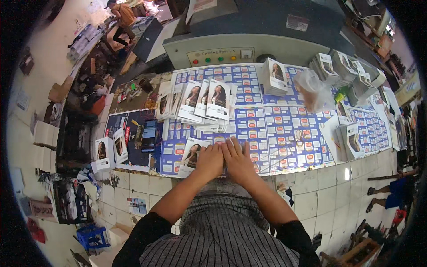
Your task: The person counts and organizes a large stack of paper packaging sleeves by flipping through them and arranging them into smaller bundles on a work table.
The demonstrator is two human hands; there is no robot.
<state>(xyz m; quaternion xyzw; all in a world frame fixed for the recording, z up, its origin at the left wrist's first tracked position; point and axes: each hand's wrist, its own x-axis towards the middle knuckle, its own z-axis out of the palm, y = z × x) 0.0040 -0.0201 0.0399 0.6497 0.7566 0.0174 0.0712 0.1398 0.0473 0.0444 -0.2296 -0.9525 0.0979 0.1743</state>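
A white printed carton with a picture of a long-haired person lies flat at the table's front edge. My left hand rests palm down over its right part, covering much of it. Right beside it, my right hand lies palm down with fingers stretched forward, its thumb side close to my left hand. Whether the right hand touches the carton or only the table cover is hidden. Just beyond my hands sits a fanned pile of matching flat cartons, overlapping one another.
A grey machine with coloured buttons stands behind the table. Stacked cartons and a clear plastic bag are at the back right; more cartons lie at right. Left are a dark phone and two cartons. A person bends far left.
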